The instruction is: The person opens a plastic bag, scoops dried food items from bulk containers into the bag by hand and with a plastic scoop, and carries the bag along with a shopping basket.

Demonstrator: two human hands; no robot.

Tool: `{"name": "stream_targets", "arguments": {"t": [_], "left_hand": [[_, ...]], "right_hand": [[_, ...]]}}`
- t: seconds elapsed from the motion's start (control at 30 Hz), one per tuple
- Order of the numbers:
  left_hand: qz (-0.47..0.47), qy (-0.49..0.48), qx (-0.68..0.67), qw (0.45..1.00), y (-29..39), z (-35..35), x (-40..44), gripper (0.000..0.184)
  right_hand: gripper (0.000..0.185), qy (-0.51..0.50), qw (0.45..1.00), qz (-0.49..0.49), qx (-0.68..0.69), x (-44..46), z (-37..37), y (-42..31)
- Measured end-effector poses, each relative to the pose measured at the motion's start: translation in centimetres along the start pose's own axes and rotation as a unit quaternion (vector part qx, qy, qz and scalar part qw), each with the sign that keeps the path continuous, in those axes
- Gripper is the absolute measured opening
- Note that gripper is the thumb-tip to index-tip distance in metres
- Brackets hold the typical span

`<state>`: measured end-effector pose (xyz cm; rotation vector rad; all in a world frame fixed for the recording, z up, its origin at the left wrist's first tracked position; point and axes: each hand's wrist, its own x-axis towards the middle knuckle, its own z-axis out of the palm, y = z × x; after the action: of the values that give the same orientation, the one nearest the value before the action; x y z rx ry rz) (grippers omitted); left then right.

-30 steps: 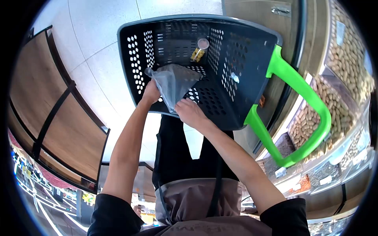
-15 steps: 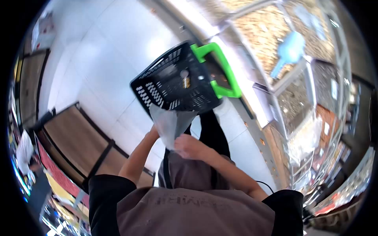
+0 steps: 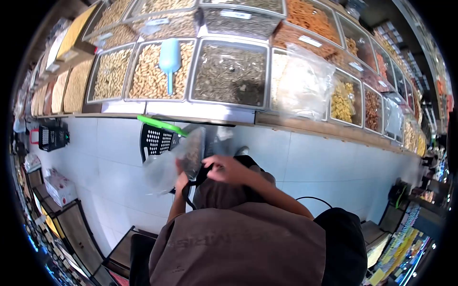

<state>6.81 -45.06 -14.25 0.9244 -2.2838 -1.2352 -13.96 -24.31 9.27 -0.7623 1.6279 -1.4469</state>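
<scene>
My left hand (image 3: 181, 179) is closed on a clear plastic bag (image 3: 161, 172), which billows out on both sides of the fingers. Just right of it, my right hand (image 3: 228, 170) is held in front of my body, fingers apart and slightly curled, with nothing visible in them. A gap shows between that hand and the bag. Behind the bag is a black shopping basket (image 3: 156, 139) with a green handle (image 3: 162, 125); the bag and my left hand hide part of it.
Ahead runs a counter of clear bins, among them peanuts (image 3: 145, 66) with a light blue scoop (image 3: 169, 62) and dark seeds (image 3: 231, 69). A pile of plastic bags (image 3: 307, 83) lies over one bin. A second basket (image 3: 52, 137) and a white box (image 3: 60, 187) are at left.
My view has turned, bringing the bins straight ahead and the basket to the left. My right hand has come off the bag, which now hangs wider from my left hand.
</scene>
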Motion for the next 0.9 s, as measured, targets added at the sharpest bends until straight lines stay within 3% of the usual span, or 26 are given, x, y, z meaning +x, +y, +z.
{"name": "stream_targets", "arguments": {"t": [0.03, 0.07, 0.1, 0.2, 0.23, 0.27, 0.3, 0.37, 0.47, 0.57, 0.67, 0.9], "left_hand": [[0.023, 0.072, -0.038, 0.996, -2.0, 0.8, 0.8, 0.038], [-0.159, 0.048, -0.067, 0.984, 12.8, -2.6, 4.9, 0.043], [-0.109, 0.042, 0.119, 0.986, 14.4, -3.5, 5.8, 0.049], [-0.078, 0.143, 0.126, 0.979, 15.8, -4.4, 9.3, 0.056], [-0.104, 0.193, 0.050, 0.974, 16.8, -5.0, 10.4, 0.055], [-0.128, 0.240, -0.026, 0.962, 17.9, -5.6, 11.5, 0.056], [-0.124, 0.243, -0.022, 0.962, 19.2, -6.2, 12.7, 0.056], [-0.124, 0.246, -0.172, 0.946, 22.0, -7.3, 15.1, 0.056], [-0.138, 0.271, -0.266, 0.915, 25.8, -7.4, 18.4, 0.058], [-0.105, 0.241, -0.260, 0.929, 25.2, -6.7, 21.4, 0.063], [-0.135, 0.231, -0.329, 0.906, 29.4, -5.6, 23.0, 0.059], [-0.115, 0.240, -0.342, 0.901, 27.9, -3.7, 27.8, 0.053]], "right_hand": [[0.040, 0.051, 0.998, -0.010, -0.036, -1.1, -2.4, 0.8], [0.037, 0.100, 0.992, -0.020, -0.071, -1.9, -4.9, 1.6], [0.034, 0.131, 0.986, -0.007, -0.102, -2.5, -7.2, 2.4], [0.025, 0.224, 0.961, 0.031, -0.158, -2.4, -12.5, 1.5], [0.027, 0.255, 0.958, 0.004, -0.133, -1.6, -13.7, 1.5], [0.027, 0.255, 0.958, 0.000, -0.128, -0.7, -14.5, 1.5], [0.027, 0.263, 0.955, 0.010, -0.133, 0.4, -15.3, 1.1], [0.026, 0.272, 0.952, 0.017, -0.135, 3.2, -16.3, 1.5], [0.031, 0.294, 0.935, -0.033, -0.195, 8.8, -17.5, 4.0], [0.048, 0.301, 0.898, 0.018, -0.322, 13.8, -18.2, 5.0], [0.050, 0.288, 0.876, 0.079, -0.379, 16.8, -18.1, 3.0], [0.035, 0.285, 0.859, 0.115, -0.411, 21.5, -18.8, 2.7]]}}
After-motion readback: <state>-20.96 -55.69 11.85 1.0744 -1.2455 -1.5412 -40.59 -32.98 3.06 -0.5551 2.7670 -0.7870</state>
